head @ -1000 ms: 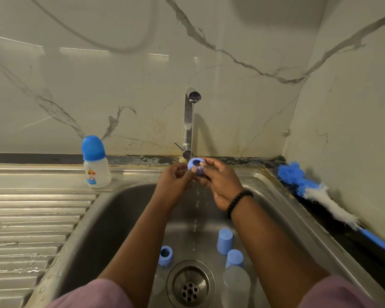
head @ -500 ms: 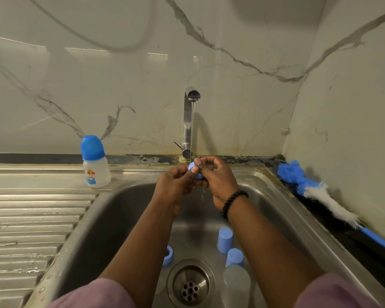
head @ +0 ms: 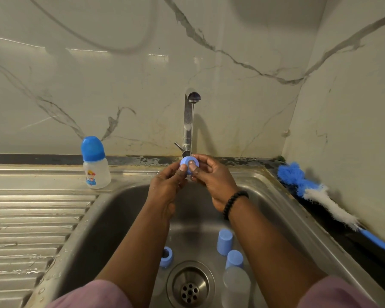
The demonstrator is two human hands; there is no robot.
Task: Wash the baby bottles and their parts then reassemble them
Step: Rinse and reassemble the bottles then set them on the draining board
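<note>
- Stainless steel sink basin (head: 125, 218), with its ribbed draining board on the left, carries nearly everything; we hold our work above the basin's back edge, just in front of the chrome tap (head: 187, 121), where a thin stream of water falls.
- Risk first, as we judge it: the small blue plastic screw ring (head: 189, 164) is wet and held only at the fingertips, so a slip would drop it into the basin, toward the round steel drain (head: 190, 284) at the front edge.
- We judge a second risk from the loose parts lying below us: a frosted clear bottle body (head: 236, 287), two pale blue plastic caps (head: 225, 238) and a second blue ring (head: 166, 257) sit around the drain, and a falling ring could knock them over.
- One assembled baby bottle with a blue cap and cartoon print (head: 96, 163) stands at the draining board's back edge, well apart from the stream.
- A blue and white bottle brush (head: 316, 192) lies along the right edge of the counter, untouched.
- Grip: our left hand (head: 165, 187) pinches the ring's left side with curled fingers, thumb on its face.
- Our right hand (head: 216, 176) pinches the right side likewise, thumb pressed at the ring's opening, as if rubbing it clean.
</note>
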